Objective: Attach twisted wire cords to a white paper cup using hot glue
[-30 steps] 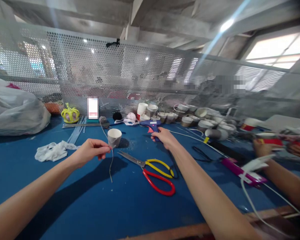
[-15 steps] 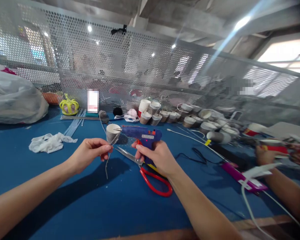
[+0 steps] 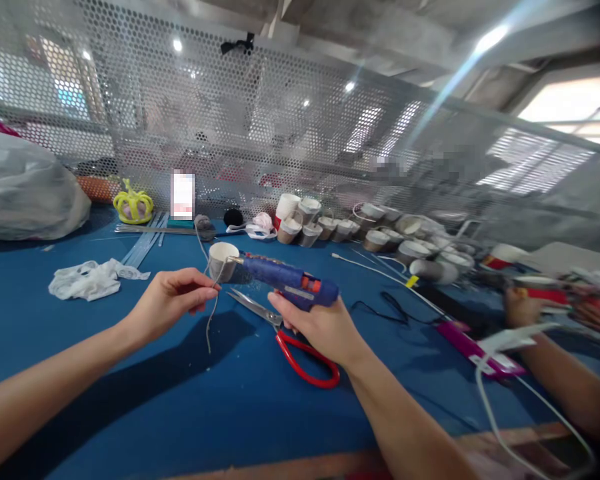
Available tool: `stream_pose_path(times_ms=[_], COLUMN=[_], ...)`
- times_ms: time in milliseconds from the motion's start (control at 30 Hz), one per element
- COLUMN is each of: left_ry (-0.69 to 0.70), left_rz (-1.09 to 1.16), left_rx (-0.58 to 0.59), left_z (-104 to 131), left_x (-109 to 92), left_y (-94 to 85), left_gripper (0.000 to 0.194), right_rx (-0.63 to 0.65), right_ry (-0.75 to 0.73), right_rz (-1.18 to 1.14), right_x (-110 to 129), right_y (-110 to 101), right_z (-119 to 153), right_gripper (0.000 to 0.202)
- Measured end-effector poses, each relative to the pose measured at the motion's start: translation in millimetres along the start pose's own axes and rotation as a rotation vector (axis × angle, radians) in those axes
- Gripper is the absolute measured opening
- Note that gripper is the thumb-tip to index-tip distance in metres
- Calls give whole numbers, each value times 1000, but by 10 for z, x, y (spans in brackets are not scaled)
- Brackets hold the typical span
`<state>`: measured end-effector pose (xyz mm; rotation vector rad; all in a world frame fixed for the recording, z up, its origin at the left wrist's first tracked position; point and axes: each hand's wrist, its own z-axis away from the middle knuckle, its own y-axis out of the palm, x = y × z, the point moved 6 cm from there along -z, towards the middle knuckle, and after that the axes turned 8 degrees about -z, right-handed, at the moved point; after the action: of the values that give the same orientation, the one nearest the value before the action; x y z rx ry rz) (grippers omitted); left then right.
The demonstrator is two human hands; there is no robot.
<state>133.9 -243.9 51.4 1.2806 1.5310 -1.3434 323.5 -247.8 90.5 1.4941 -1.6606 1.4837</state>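
Note:
Grey yarn (image 3: 209, 327) is pinched between the thumb and fingers of my left hand (image 3: 183, 297), its loose end hanging below. In my right hand (image 3: 315, 327) is a blue hot glue gun (image 3: 285, 277), its metal nozzle pointing left. The nozzle tip lies across the rim area of a small pale paper cup (image 3: 223, 265) and close to the yarn; whether they touch I cannot tell. From the cup the yarn runs back toward a grey yarn ball (image 3: 205, 227). Scissors with red handles (image 3: 307, 363) lie on the table beneath my right hand.
White lace (image 3: 86, 280) and clear glue sticks (image 3: 143, 248) lie left. Several wrapped cups (image 3: 340, 230) line the perforated metal screen (image 3: 300, 127). A purple power strip (image 3: 480, 350) with cables lies right, near another person's hand (image 3: 523, 307). A plastic bag (image 3: 27, 187) stands far left.
My right hand has tilted the glue gun so its back end swings lower and right, with the nozzle kept by the cup. My left hand still pinches the yarn. The view shifted slightly.

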Motion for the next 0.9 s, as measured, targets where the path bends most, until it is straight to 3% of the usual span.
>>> stream_pose_path(times_ms=[300, 533, 900], left_ry=[37, 53, 57], left_rz=[-73, -79, -65], left_rx=[-22, -17, -24], left_z=[3, 5, 9], left_x=[-20, -29, -48], left_y=[-18, -16, -22], left_gripper=[13, 13, 10], right_rx=[-33, -66, -11], right_ry=[-59, -20, 3], right_rz=[80, 60, 43], right_x=[54, 24, -19], right_y=[2, -10, 5], right_z=[27, 20, 20], right_gripper=[14, 16, 15])
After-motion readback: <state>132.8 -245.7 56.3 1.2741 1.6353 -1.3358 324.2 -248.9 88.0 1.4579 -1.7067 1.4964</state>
